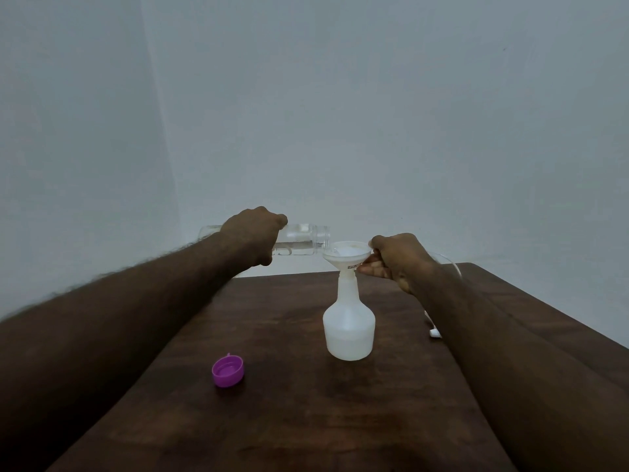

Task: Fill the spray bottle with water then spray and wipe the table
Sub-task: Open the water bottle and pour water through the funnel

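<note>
A clear bottle (pixel 303 238) is held sideways in the left grip (pixel 253 233), mouth at a funnel (pixel 345 255) pinched by the right grip (pixel 398 258). The funnel is seated in the spray bottle (pixel 349 330), upright on the tabletop (pixel 306 420). A white tube (pixel 449 264) is largely hidden behind the right forearm (pixel 493 335).

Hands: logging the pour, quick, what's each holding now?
Left hand: grips the clear bottle, tipped at the funnel.
Right hand: pinches the funnel seated in the spray bottle.

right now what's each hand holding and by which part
Left hand grips the clear bottle around its body; right hand pinches the white funnel at its rim.
</note>
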`<action>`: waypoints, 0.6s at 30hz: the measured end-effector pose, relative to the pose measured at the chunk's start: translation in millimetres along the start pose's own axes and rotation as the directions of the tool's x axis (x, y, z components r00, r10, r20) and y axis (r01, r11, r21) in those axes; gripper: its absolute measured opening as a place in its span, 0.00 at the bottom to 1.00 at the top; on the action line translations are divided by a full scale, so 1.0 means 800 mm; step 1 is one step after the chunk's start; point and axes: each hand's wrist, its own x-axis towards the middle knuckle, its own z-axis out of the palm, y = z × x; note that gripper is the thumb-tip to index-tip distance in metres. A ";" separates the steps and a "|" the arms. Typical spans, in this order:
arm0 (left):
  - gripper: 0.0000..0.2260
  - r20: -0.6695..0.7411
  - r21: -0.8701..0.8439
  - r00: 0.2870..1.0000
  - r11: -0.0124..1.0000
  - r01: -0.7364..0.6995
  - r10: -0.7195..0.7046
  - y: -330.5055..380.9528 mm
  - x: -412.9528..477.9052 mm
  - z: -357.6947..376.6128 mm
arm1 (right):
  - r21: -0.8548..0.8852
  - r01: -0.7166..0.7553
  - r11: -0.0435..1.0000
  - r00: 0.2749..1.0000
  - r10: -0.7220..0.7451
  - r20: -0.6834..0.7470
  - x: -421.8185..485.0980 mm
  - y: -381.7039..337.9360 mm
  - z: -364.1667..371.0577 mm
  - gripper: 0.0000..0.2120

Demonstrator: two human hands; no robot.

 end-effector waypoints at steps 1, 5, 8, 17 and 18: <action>0.27 0.001 0.001 1.000 1.000 0.001 -0.001 0.000 0.000 0.000 | -0.001 0.000 1.000 1.000 0.000 0.001 0.000 0.000 0.000 0.12; 0.27 0.001 0.009 1.000 1.000 0.000 0.000 0.000 0.001 0.001 | -0.007 0.005 1.000 1.000 -0.005 0.001 0.000 0.000 0.000 0.11; 0.26 0.001 0.021 1.000 1.000 -0.003 0.003 -0.001 0.002 0.001 | -0.009 0.007 1.000 1.000 -0.007 0.002 0.000 0.000 0.000 0.11; 0.26 0.000 0.026 1.000 1.000 -0.005 0.005 -0.003 0.004 0.001 | -0.019 0.006 1.000 1.000 -0.006 0.000 0.000 0.000 0.001 0.12; 0.26 0.001 0.026 1.000 1.000 -0.004 0.004 -0.004 0.004 0.001 | -0.018 0.006 1.000 1.000 -0.006 0.002 0.000 -0.001 0.002 0.11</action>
